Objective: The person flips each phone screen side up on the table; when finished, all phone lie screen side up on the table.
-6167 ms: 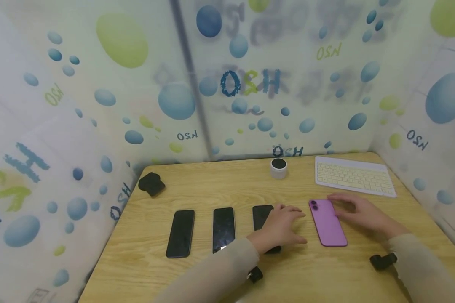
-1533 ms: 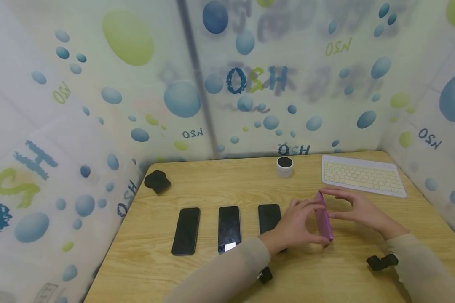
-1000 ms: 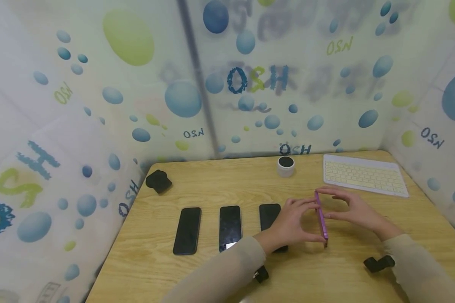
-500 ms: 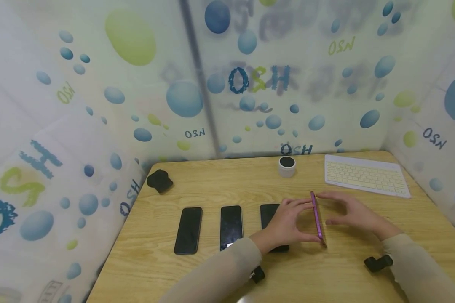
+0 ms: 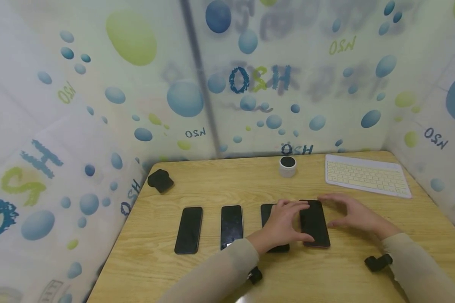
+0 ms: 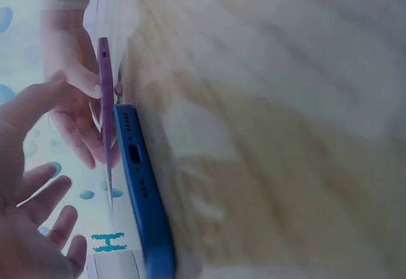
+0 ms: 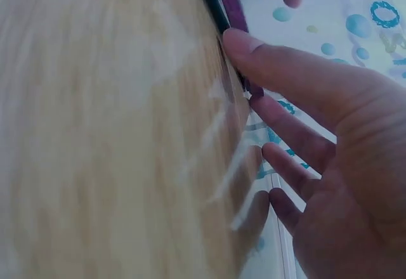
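A purple-edged phone (image 5: 315,223) lies screen up on the wooden table, between both hands. My left hand (image 5: 282,223) hovers with spread fingers over its left side, thumb and fingers apart from each other. In the left wrist view this hand (image 6: 32,196) grips nothing; a blue-edged phone (image 6: 149,196) lies close by. That neighbouring phone (image 5: 267,214) is partly hidden under my left hand in the head view. My right hand (image 5: 358,216) is at the phone's right edge, fingers loosely bent. In the right wrist view, its thumb and index fingertip are at or very near the purple phone (image 7: 231,3).
Two more dark phones, a left one (image 5: 188,230) and a middle one (image 5: 231,227), lie in the same row. Behind stand a small white cylinder with a black top (image 5: 287,166), a white keyboard (image 5: 368,175) and a black lobed object (image 5: 160,181). Patterned curtains (image 5: 167,63) enclose the table.
The purple phone first lay back up, was tipped onto its edge between both hands, and now lies screen up, further left. Both hands have loosened from it.
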Motion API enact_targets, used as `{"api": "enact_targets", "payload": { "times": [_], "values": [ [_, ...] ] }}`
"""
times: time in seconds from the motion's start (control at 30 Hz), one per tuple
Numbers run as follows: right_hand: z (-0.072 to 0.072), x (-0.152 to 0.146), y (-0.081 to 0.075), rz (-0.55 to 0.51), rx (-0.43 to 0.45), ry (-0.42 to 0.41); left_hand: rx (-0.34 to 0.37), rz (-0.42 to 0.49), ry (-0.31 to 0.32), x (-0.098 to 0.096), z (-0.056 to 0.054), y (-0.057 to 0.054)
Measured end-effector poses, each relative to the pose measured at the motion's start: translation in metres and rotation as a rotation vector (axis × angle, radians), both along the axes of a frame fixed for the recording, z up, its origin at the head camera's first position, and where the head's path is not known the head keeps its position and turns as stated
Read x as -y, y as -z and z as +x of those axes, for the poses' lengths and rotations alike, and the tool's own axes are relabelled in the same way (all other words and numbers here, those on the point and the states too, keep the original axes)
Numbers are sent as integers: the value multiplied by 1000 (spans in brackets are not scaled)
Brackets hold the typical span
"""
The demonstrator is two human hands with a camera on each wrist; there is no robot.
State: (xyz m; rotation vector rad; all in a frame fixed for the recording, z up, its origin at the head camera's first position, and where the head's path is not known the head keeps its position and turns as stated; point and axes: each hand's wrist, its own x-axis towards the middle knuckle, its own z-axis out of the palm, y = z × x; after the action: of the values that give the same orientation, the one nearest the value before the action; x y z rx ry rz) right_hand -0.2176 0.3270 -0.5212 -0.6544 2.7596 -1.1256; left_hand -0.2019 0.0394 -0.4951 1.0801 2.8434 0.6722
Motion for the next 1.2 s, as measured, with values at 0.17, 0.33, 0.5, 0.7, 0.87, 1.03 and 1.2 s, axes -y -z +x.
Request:
{"api": "enact_targets", "payload": {
  "times": [0.17, 0.33, 0.5, 0.7, 0.87, 1.03, 1.2],
  "values": [
    [0, -1, 1, 53, -9, 6, 53, -171, -51, -4, -2, 3],
    [2, -1, 1, 46, -57, -14, 61, -228, -65, -4, -2, 3],
    [3, 0, 1, 64, -75, -4, 61, -236, -61, -6, -1, 1],
    [3, 1, 0, 75, -60, -7, 58, -248, -69, -8, 1, -2],
    [2, 1, 0, 72, -50, -10, 51, -259, -86, -13, 3, -2],
    [0, 0, 0, 72, -30, -14, 44, -277, -104, -17, 6, -1],
    [0, 0, 0, 81, -32, -31, 47, -278, -118, -20, 8, -2]
  ]
}}
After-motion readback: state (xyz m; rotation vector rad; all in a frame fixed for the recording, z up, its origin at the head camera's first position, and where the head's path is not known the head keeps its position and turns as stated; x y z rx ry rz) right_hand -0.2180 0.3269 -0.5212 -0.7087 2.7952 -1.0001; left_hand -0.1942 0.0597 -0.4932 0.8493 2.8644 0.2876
